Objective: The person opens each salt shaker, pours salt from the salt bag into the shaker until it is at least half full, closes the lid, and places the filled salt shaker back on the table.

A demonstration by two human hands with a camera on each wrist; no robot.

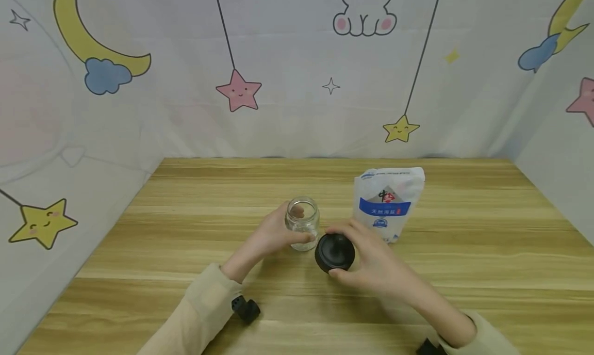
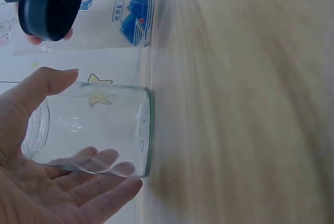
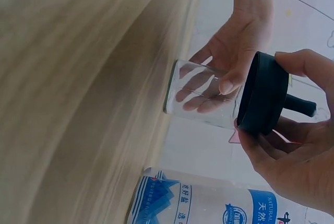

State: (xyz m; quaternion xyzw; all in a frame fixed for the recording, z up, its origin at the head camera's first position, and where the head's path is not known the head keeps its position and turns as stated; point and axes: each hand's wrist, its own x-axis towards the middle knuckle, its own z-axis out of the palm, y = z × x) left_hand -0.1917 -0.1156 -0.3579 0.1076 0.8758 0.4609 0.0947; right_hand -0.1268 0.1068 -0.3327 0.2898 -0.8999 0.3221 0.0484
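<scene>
A clear glass jar (image 1: 302, 226) stands upright on the table with its mouth uncovered. My left hand (image 1: 274, 231) is around it, thumb in front and fingers behind, seen through the glass in the right wrist view. Just right of the jar, my right hand (image 1: 371, 257) grips a black lid (image 1: 335, 252) by its rim, thumb and fingers on opposite sides. A short stem sticks out of the top of this lid (image 3: 263, 93), and its hollow underside is turned towards the jar. The lid is apart from the table.
A white and blue pouch of sea salt (image 1: 387, 205) stands upright behind my right hand. The wood-grain table (image 1: 223, 190) ends at a white cloth wall (image 1: 297, 123) printed with stars and moons. Dark wrist devices (image 1: 246, 309) sit by my sleeves.
</scene>
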